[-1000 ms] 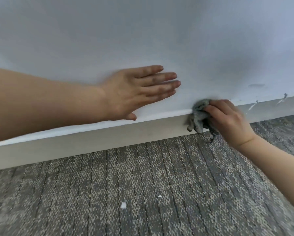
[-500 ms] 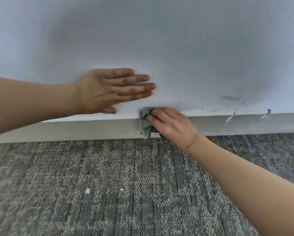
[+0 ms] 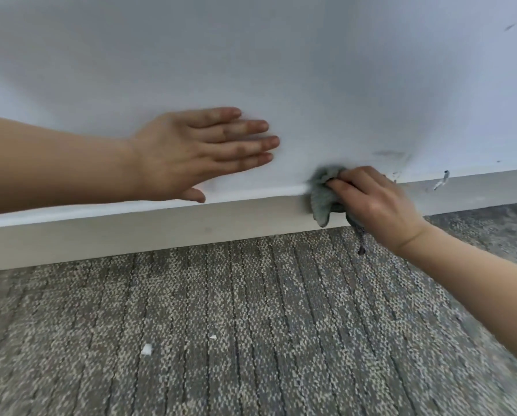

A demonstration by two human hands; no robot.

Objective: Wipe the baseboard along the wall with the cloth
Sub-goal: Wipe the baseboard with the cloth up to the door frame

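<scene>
Baseboard (image 3: 131, 235) runs pale and off-white along the foot of the wall (image 3: 251, 55), rising from the left edge across to the right, with the carpet (image 3: 251, 325) butting up against it on the near side. And there's the cloth (image 3: 323, 199), a bunched grey-green rag just right of centre, pressed onto the baseboard's top edge and face. One fold hangs down almost to the carpet, and a thin dark strand trails lower beneath the wrist.

Right hand (image 3: 374, 202) has it: fingers (image 3: 350, 186) curled close together over the wad and clamped on it, knuckles up, arm reaching in from the near right.

Over on the left, the left hand (image 3: 191, 154) lies flat on the wall just above the baseboard. Its fingers (image 3: 245, 139) are straight and side by side, pointing right, thumb low near the top edge, nothing in its grasp. Its fingertips are near the cloth but apart from it.

Further out, a grey smudge (image 3: 389, 154) marks the wall just above the right hand. A small chipped nick (image 3: 441, 180) sits at the baseboard's top edge, further right. A short dark streak (image 3: 509, 27) shows high at the far right. Down on the grey speckled, ribbed carpet, two white scraps lie near us, left of centre: a larger scrap (image 3: 146, 349) and a tiny scrap (image 3: 213, 337).
</scene>
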